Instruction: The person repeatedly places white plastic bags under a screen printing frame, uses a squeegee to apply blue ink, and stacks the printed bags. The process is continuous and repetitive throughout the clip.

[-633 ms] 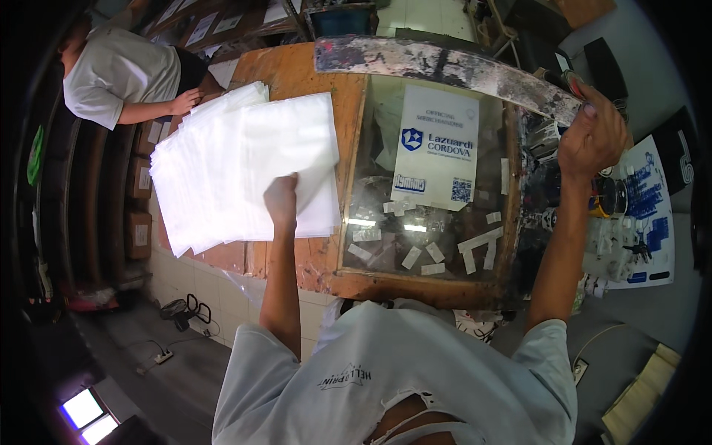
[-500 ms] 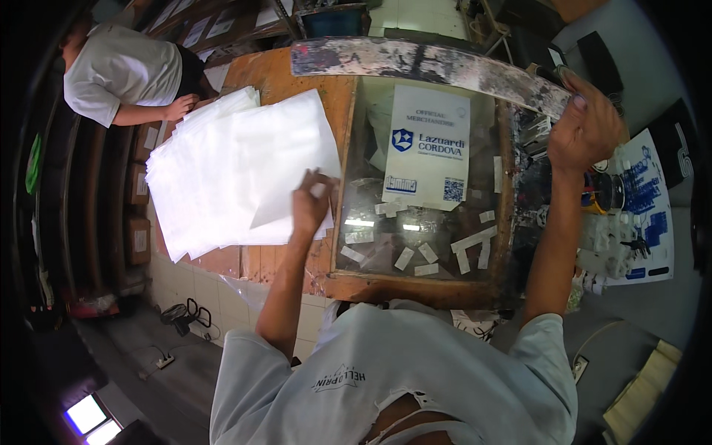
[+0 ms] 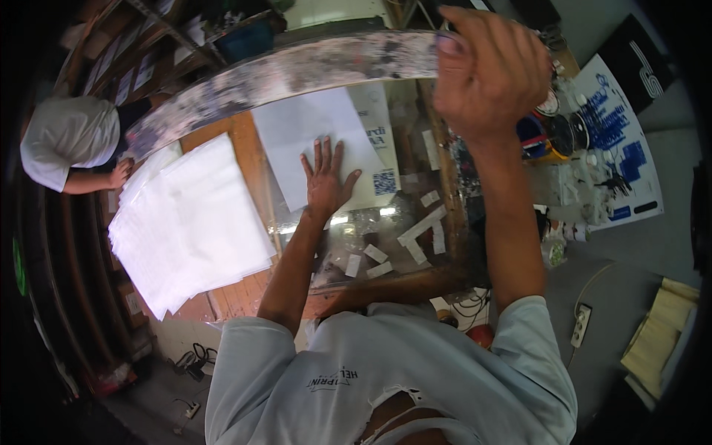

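Left hand spread flat on white sheet over glass; right hand apparently curled round end of stained board, fingertips hidden.

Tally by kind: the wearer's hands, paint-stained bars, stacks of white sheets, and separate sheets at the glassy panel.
Wearer's hands: 2 (left hand, right hand)
Paint-stained bar: 1
Stack of white sheets: 1
Separate sheets: 2 (pale sheet under the left hand, printed sheet partly covered)
Total: 6
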The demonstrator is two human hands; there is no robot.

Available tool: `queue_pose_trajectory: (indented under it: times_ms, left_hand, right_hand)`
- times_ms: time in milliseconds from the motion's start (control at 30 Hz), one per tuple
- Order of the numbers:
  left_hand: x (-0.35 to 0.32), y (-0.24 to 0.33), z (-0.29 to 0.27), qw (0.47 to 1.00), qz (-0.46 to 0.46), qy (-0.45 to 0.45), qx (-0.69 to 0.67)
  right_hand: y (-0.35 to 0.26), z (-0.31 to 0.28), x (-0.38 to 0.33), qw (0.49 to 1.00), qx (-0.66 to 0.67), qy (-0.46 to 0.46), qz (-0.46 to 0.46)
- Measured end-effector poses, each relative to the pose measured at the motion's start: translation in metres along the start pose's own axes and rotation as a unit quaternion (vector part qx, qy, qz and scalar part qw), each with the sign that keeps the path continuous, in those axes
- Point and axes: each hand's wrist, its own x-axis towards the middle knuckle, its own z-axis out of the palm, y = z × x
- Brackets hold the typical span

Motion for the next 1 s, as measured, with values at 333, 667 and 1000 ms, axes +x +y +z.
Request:
queue_pose_trajectory:
  times_ms: [333,667,1000]
  left_hand:
    - [-0.003,0.04,-0.005,0.992,0.07,-0.075,-0.071]
    - [-0.04,0.052,0.01,0.999,-0.035,0.003,0.032]
    - [-0.069,0.054,0.005,1.0,-0.009,-0.004,0.02]
  right_hand:
    - [0.009,0.016,-0.005,0.998,0.031,0.056,-0.029]
    - [0.001,0.015,0.001,0.996,0.038,0.086,-0.013]
    - [-0.001,0.007,-0.002,0.997,0.036,0.062,0.0]
